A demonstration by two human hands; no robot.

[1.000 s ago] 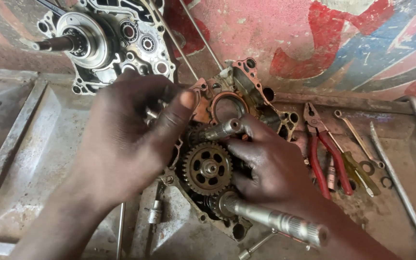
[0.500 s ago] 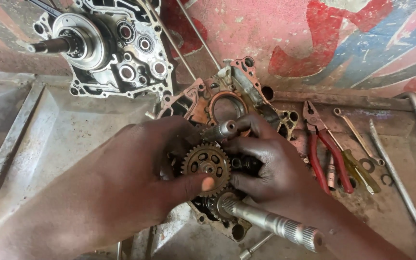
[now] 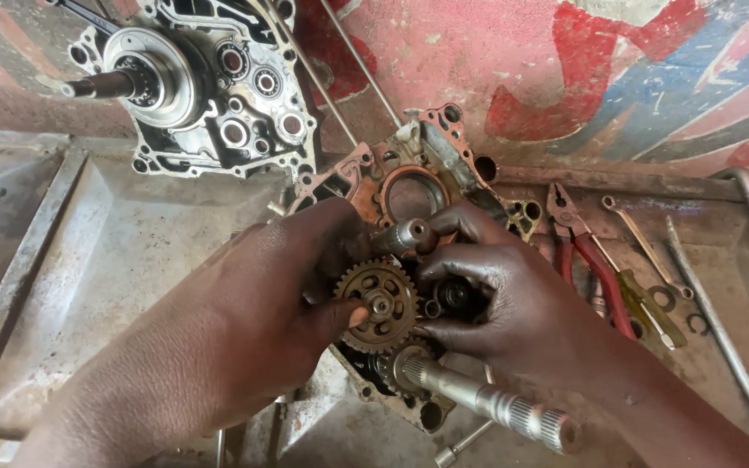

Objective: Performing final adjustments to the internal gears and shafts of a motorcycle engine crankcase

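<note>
A rusty engine crankcase half (image 3: 431, 178) lies flat on the metal tray, with a toothed gear (image 3: 378, 305) sitting upright on a shaft in its middle. My left hand (image 3: 283, 299) covers the left side of the case, its thumb pressed on the gear's hub. My right hand (image 3: 504, 299) grips the gear cluster (image 3: 452, 295) just right of the gear, fingers curled around it. A short shaft end (image 3: 405, 234) sticks up between both hands. A long splined shaft (image 3: 487, 400) points toward the lower right.
A second, cleaner crankcase half (image 3: 201, 87) with a shaft leans at the upper left. Red-handled pliers (image 3: 595, 269), a screwdriver (image 3: 648, 308), a spanner (image 3: 639, 238) and washers (image 3: 662, 299) lie at the right. Two thin rods (image 3: 361, 65) rest against the painted wall. The tray rim (image 3: 23, 269) runs along the left.
My left hand came down from the upper part of the case onto the toothed gear, and its thumb now presses the hub. My right hand stayed on the gear cluster.
</note>
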